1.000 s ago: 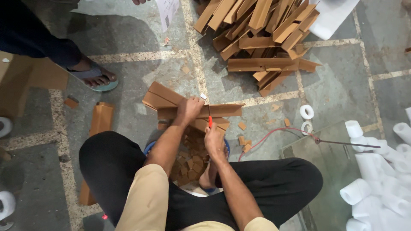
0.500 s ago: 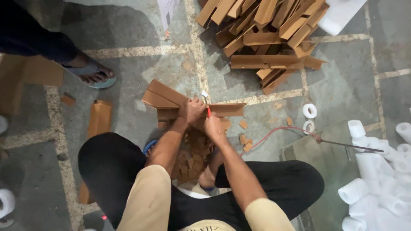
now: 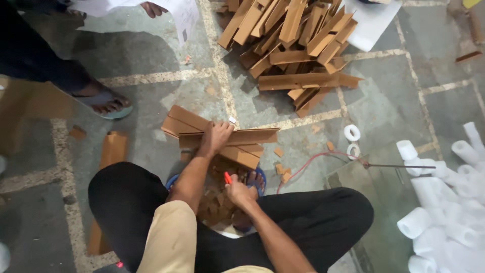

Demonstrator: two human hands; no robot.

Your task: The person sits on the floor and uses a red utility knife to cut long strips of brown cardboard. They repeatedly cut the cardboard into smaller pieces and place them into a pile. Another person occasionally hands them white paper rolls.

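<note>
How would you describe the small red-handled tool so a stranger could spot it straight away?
Start at the small stack of cardboard corner strips on the stone floor, where the left hand presses down. Just below it, the right hand grips the red-handled tool. It is the only bright red thing among brown cardboard scraps.

Brown cardboard strips (image 3: 222,135), red-handled tool (image 3: 228,177), white rolls (image 3: 444,197), black trousers (image 3: 126,202)

red tool (image 3: 228,177) — mostly hidden in right hand (image 3: 238,193) | bystander's foot (image 3: 103,102) — body cut off
</note>
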